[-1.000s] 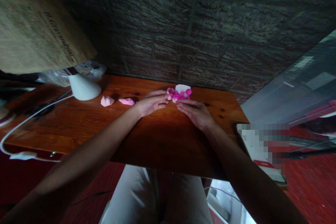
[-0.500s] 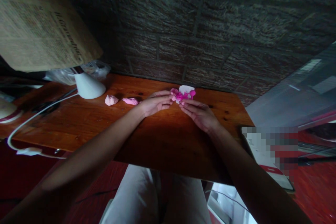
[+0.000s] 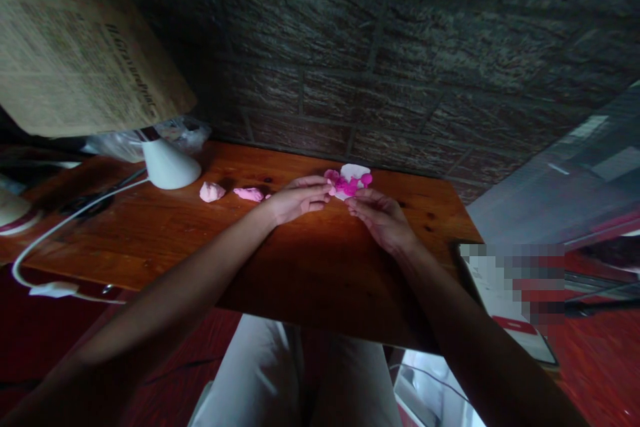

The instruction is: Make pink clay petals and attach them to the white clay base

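Observation:
A white flat piece [image 3: 356,171] lies on the table near the wall, with bright pink clay pieces [image 3: 352,185] spread over its front. From the left, my left hand [image 3: 300,199] reaches in, thumb and forefinger closed on a small bit of light pink clay [image 3: 331,188] at the piece's left edge. My right hand [image 3: 379,217] comes from the right with its fingertips pressed together against the front edge of the bright pink clay; whatever they pinch is too small to tell. To the left rest a pale pink clay lump [image 3: 212,191] and a flatter pink clay lump [image 3: 249,194].
A lamp with a newsprint shade [image 3: 95,47] and white base [image 3: 171,165] stands at left, its white cord [image 3: 75,213] crossing the table [image 3: 300,267]. Behind rises a stone-block wall [image 3: 330,93]. A thin pale board [image 3: 520,327], partly pixelated, is at the right edge.
My right fingertips have drawn slightly back and closer together at the clay's front edge. My left hand has shifted a touch to the right. The lumps have stayed put.

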`<state>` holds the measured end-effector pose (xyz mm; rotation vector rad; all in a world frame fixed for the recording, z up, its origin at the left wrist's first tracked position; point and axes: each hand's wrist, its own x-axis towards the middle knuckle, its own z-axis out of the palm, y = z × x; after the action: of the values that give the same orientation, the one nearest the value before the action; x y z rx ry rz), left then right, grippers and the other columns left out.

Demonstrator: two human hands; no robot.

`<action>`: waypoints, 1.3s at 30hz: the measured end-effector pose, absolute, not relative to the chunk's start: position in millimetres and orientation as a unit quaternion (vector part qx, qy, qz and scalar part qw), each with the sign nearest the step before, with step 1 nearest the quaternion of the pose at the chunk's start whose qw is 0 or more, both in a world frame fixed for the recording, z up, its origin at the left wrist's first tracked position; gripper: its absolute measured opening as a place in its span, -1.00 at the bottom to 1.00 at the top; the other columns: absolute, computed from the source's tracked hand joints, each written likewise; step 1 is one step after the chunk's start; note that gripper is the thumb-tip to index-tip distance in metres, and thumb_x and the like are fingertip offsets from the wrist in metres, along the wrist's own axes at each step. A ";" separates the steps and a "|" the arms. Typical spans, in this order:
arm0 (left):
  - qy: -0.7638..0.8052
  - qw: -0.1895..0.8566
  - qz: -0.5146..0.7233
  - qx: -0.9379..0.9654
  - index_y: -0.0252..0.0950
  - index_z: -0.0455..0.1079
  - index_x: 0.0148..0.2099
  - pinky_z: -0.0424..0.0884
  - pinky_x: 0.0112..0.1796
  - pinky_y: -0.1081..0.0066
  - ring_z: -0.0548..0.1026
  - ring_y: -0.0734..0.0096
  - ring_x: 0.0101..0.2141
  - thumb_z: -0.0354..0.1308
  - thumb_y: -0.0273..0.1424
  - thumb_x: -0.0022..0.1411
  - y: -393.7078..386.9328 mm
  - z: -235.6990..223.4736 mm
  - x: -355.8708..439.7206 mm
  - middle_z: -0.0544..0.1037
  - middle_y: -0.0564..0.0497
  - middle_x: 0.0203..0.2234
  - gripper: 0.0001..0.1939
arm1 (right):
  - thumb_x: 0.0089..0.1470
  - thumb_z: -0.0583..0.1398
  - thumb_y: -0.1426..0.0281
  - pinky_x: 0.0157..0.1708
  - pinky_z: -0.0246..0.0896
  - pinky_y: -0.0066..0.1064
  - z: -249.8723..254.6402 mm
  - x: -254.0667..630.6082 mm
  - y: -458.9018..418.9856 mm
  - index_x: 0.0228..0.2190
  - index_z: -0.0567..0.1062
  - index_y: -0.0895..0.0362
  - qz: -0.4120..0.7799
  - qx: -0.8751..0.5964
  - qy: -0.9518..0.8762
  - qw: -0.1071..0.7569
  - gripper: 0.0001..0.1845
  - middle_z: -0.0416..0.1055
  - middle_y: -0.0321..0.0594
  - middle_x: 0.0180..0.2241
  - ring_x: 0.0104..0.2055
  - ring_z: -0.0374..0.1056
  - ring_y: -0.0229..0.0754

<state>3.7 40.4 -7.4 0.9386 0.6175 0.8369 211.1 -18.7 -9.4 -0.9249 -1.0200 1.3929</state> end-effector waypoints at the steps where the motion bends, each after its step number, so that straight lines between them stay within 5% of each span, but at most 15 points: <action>1: 0.288 0.765 0.384 0.429 -0.36 0.59 -0.20 0.43 -0.31 0.55 0.58 0.53 -0.33 0.54 -0.44 0.01 40.6 -7.7 3.9 0.66 -0.03 -0.31 -0.70 | -0.33 0.58 0.28 -0.20 0.36 -0.32 -9.2 211.1 -18.8 -0.40 0.67 0.04 0.590 -0.395 -0.429 0.559 -0.63 0.62 -0.30 -0.39 -0.36 0.44 -0.26; 9: 0.283 0.766 0.380 0.436 -0.37 0.57 -0.26 0.40 -0.32 0.54 0.54 0.54 -0.35 0.54 -0.34 0.03 41.8 -8.4 4.2 0.63 -0.01 -0.36 -0.71 | -0.31 0.57 0.23 -0.12 0.38 -0.30 -7.7 210.7 -20.6 -0.40 0.71 0.01 0.597 -0.406 -0.429 0.543 -0.66 0.65 -0.25 -0.33 -0.24 0.49 -0.21; 16: 0.278 0.770 0.377 0.433 -0.37 0.53 -0.30 0.40 -0.35 0.55 0.52 0.54 -0.37 0.58 -0.22 -0.06 41.6 -7.8 5.7 0.60 0.02 -0.39 -0.59 | -0.35 0.56 0.31 -0.31 0.32 -0.41 -5.5 209.2 -20.1 -0.43 0.70 0.00 0.578 -0.391 -0.438 0.567 -0.68 0.61 -0.35 -0.42 -0.39 0.39 -0.30; 31: 0.281 0.783 0.374 0.411 -0.37 0.57 -0.19 0.45 -0.28 0.53 0.57 0.53 -0.35 0.52 -0.41 0.06 40.5 -5.9 5.6 0.67 -0.05 -0.32 -0.72 | -0.32 0.57 0.23 -0.15 0.38 -0.35 -9.5 213.2 -16.8 -0.37 0.72 0.03 0.592 -0.423 -0.409 0.552 -0.63 0.66 -0.24 -0.32 -0.26 0.51 -0.23; 39: 0.257 0.793 0.377 0.404 -0.35 0.62 -0.12 0.48 -0.22 0.52 0.62 0.52 -0.32 0.39 -0.59 0.15 41.1 -7.8 5.2 0.71 -0.07 -0.27 -0.78 | -0.37 0.58 0.26 -0.29 0.35 -0.41 -3.4 215.4 -16.4 -0.42 0.73 -0.01 0.556 -0.395 -0.423 0.596 -0.66 0.65 -0.31 -0.40 -0.38 0.44 -0.30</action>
<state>5.2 41.1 -7.8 0.8680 0.5527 0.8107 215.4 -16.4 -3.4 -0.9174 -0.9818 1.2917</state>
